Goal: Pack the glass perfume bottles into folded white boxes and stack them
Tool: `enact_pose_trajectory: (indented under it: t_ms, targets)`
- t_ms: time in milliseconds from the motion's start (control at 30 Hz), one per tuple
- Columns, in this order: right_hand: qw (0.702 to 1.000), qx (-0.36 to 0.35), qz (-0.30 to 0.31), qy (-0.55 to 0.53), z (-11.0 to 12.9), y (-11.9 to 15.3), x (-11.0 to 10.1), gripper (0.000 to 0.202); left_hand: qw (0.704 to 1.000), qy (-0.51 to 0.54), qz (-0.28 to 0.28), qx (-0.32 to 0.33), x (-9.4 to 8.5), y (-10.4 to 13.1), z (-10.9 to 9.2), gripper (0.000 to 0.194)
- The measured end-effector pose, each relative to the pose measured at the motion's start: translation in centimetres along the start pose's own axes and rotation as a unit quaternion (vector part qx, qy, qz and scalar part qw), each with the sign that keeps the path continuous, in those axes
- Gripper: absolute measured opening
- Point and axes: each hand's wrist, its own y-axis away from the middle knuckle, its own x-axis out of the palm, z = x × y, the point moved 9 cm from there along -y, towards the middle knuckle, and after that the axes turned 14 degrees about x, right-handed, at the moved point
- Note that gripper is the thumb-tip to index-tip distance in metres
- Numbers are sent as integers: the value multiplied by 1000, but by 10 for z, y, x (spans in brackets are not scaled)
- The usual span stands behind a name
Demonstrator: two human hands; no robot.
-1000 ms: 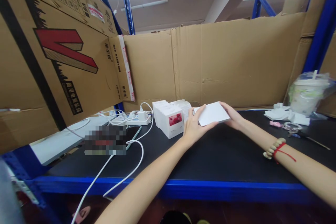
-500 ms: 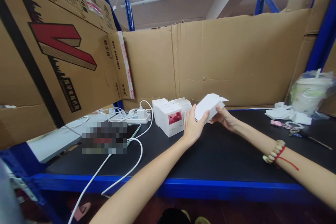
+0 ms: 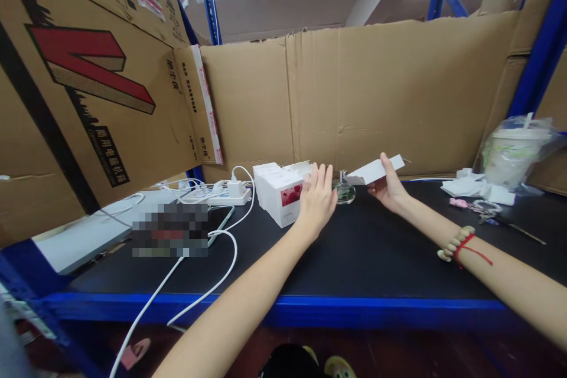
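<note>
My left hand [image 3: 316, 201] is open, its fingers stretched out and together beside the row of white boxes [image 3: 290, 212] that carry a red flower picture. Whether it touches the nearest box I cannot tell. Just right of those fingers a small clear glass perfume bottle [image 3: 346, 192] with a silver top stands on the black table. Between thumb and fingers, my right hand [image 3: 387, 189] grips a white cardboard box [image 3: 370, 172], which looks flattened and is tilted above the table. Part of the bottle is hidden behind my left fingers.
A white power strip [image 3: 230, 195] with plugs and cables lies left of the boxes, near a phone [image 3: 221, 218]. Far right are a bagged drink cup [image 3: 509, 156], crumpled tissues [image 3: 473, 186] and keys [image 3: 485, 208]. Cardboard [image 3: 398, 88] walls the back.
My hands have moved apart. The left has let go of the white box, and the right holds it farther right. The glass bottle now shows between them.
</note>
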Motion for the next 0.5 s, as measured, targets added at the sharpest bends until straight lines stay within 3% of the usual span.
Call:
enact_pose_trajectory:
  t_ms: [100,233,400,500]
  targets:
    - [1000,-3,16,0,0,-7,-4,55,997,-74,21,7,6,1,5,52]
    - [999,20,37,8,-3,-11,-4,51,994,-97,51,27,16,4,1,57]
    - [989,47,119,72,-9,-1,13,61,989,-101,106,10,29,7,2,57]
    - [983,64,145,92,-14,6,22,67,991,-97,97,2,27,7,4,59]
